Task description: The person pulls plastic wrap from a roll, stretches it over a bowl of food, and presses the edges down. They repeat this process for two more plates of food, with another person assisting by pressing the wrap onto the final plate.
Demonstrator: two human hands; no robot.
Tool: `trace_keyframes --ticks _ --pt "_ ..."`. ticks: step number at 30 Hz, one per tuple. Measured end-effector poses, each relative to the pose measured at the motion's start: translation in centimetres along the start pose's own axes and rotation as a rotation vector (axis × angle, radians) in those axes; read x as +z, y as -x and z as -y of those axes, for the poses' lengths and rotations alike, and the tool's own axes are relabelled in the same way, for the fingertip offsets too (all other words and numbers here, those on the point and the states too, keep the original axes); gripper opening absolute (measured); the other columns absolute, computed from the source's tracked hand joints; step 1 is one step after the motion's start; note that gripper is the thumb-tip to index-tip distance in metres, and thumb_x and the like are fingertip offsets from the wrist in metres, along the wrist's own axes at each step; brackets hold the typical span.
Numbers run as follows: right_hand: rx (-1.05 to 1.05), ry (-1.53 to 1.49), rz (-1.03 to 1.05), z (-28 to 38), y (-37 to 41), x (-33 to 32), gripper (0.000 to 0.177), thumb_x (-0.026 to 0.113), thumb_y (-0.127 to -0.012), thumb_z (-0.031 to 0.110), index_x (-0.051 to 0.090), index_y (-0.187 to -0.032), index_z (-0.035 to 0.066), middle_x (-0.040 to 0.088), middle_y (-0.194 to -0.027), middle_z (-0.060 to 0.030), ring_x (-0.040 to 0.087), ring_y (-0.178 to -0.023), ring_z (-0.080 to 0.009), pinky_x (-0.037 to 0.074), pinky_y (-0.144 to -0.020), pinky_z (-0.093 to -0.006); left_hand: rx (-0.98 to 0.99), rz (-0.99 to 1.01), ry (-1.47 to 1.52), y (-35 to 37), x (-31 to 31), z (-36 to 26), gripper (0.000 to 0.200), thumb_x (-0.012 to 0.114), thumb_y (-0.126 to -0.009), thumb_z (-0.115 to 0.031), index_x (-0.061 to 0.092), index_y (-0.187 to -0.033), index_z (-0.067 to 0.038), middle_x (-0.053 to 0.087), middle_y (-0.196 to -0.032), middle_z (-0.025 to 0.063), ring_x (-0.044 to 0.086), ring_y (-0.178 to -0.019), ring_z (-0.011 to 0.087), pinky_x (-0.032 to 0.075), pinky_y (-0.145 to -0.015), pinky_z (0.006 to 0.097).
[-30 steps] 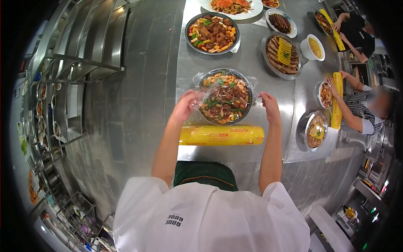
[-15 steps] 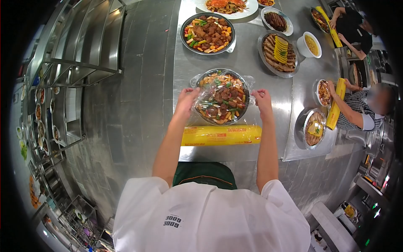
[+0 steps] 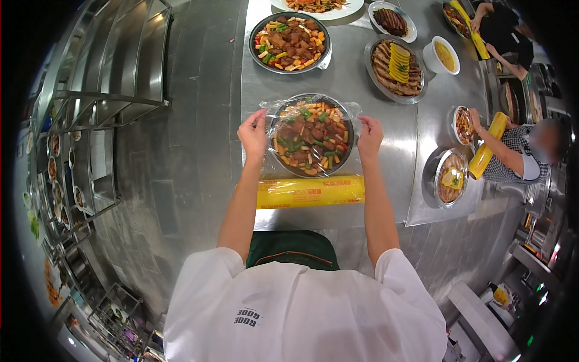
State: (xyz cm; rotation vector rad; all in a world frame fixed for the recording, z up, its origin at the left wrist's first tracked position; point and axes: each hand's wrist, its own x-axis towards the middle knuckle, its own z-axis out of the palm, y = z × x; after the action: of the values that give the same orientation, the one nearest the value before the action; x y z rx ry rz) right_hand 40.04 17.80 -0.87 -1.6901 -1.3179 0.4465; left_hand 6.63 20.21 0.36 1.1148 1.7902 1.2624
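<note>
A round dark pan [image 3: 351, 143] of diced meat, green pepper and vegetables stands on the steel table in front of me. Clear cling film [image 3: 301, 136] stretches across its top, wrinkled and shiny toward the far edge. At the pan's left, my left hand [image 3: 253, 134] pinches one corner of the film between thumb and fingers. My right hand [image 3: 370, 137] grips the opposite corner, just off the right rim. Between my forearms, on the near side of the pan, lies a yellow printed cling film box [image 3: 310, 192].
Beyond are another pan of diced meat [image 3: 329, 51], a sliced-meat platter with yellow slices [image 3: 367, 66] and a white soup bowl [image 3: 427, 60]. Toward the right stand a covered dish [image 3: 429, 180] and a co-worker [image 3: 512, 154] with a yellow roll [image 3: 490, 145]. Steel shelving [image 3: 108, 99] rises at left.
Both hands have moved slightly outward and away from me, pulling the film wider and flatter over the pan. At right, the co-worker's hand has shifted toward the small dish.
</note>
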Motion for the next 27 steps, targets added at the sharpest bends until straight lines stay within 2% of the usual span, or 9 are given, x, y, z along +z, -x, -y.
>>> trace_keyframes --ticks 5,7,11,13,17,20,22,24,27 --pt "-0.03 0.185 0.05 -0.3 -0.4 -0.3 0.027 0.06 -0.093 -0.003 0.078 -0.109 0.008 0.066 -0.099 -0.0137 0.066 -0.087 -0.0309 0.052 -0.078 -0.0365 -0.117 0.034 -0.265 0.1 0.0 -0.4 0.018 0.073 -0.095 -0.01 0.081 -0.11 -0.005 0.079 -0.09 0.0073 0.068 -0.082 0.0108 0.054 -0.077 0.0278" --pt "-0.033 0.191 0.063 -0.9 -0.5 -0.3 0.028 0.059 -0.093 -0.004 0.078 -0.11 0.008 0.066 -0.098 -0.0133 0.066 -0.087 -0.0303 0.051 -0.078 -0.0364 0.039 -0.042 -0.2 -0.2 0.2 1.2 0.018 0.074 -0.094 -0.01 0.081 -0.11 -0.005 0.079 -0.091 0.0085 0.069 -0.083 0.0103 0.054 -0.077 0.0274" --pt "0.017 0.115 0.106 -2.2 -0.3 -0.2 0.028 0.058 -0.095 -0.005 0.079 -0.11 0.007 0.067 -0.098 -0.0118 0.068 -0.09 -0.0258 0.052 -0.08 -0.0331 0.011 0.02 -0.106 -1.2 0.3 4.0 0.018 0.072 -0.096 -0.008 0.08 -0.11 -0.002 0.08 -0.091 0.0121 0.073 -0.084 0.0147 0.056 -0.078 0.0302" --pt "0.079 -0.023 0.139 -5.0 -0.4 0.4 0.028 0.06 -0.094 -0.005 0.079 -0.111 0.007 0.069 -0.1 -0.0108 0.068 -0.092 -0.0227 0.052 -0.081 -0.0321 -0.124 0.129 0.242 -1.5 0.6 6.0 0.019 0.071 -0.097 -0.005 0.078 -0.113 0.003 0.08 -0.1 0.0098 0.073 -0.091 0.0157 0.056 -0.084 0.0305" --pt "0.327 -0.342 0.24 -7.0 0.1 1.0 0.022 0.062 -0.096 -0.002 0.078 -0.112 0.002 0.074 -0.106 -0.0075 0.067 -0.099 -0.0153 0.053 -0.086 -0.0296 -0.278 0.221 0.395 -1.9 0.7 6.2 0.02 0.068 -0.099 -0.004 0.075 -0.116 0.004 0.078 -0.106 0.008 0.071 -0.092 0.0158 0.055 -0.087 0.0295" --pt "0.367 -0.334 0.288 -7.4 0.1 1.1 0.021 0.065 -0.098 0.002 0.077 -0.114 0.001 0.075 -0.107 -0.0069 0.068 -0.097 -0.0147 0.054 -0.087 -0.0288 -0.362 0.304 0.413 -2.5 0.7 6.8 0.018 0.066 -0.1 -0.005 0.075 -0.116 -0.001 0.076 -0.103 0.0048 0.069 -0.084 0.0139 0.054 -0.084 0.0279" --pt "0.451 -0.356 0.324 -6.7 -0.4 1.0 0.02 0.066 -0.098 0.003 0.076 -0.115 0.001 0.075 -0.106 -0.0076 0.069 -0.095 -0.015 0.054 -0.086 -0.0287 -0.613 0.481 0.603 -3.2 0.5 6.8 0.015 0.065 -0.102 -0.009 0.076 -0.111 -0.005 0.074 -0.1 0.0012 0.065 -0.077 0.0118 0.054 -0.073 0.0259" --pt "0.535 -0.375 0.355 -6.4 -0.6 0.7 0.02 0.066 -0.098 0.004 0.075 -0.116 0.001 0.075 -0.105 -0.0083 0.069 -0.093 -0.0154 0.054 -0.086 -0.0287 -0.624 0.587 0.464 -5.0 0.1 8.3 0.015 0.066 -0.102 -0.011 0.076 -0.112 -0.006 0.074 -0.099 0.0006 0.064 -0.075 0.011 0.053 -0.068 0.0258" --pt "0.384 -0.129 0.343 -6.8 -0.3 -0.1 0.02 0.067 -0.1 0.007 0.074 -0.117 0.0 0.075 -0.104 -0.0085 0.07 -0.091 -0.0166 0.055 -0.084 -0.0298 -0.519 0.695 0.085 -6.1 -0.4 6.0 0.017 0.068 -0.101 -0.014 0.074 -0.115 -0.007 0.074 -0.097 0.0002 0.064 -0.075 0.0092 0.052 -0.06 0.0254"
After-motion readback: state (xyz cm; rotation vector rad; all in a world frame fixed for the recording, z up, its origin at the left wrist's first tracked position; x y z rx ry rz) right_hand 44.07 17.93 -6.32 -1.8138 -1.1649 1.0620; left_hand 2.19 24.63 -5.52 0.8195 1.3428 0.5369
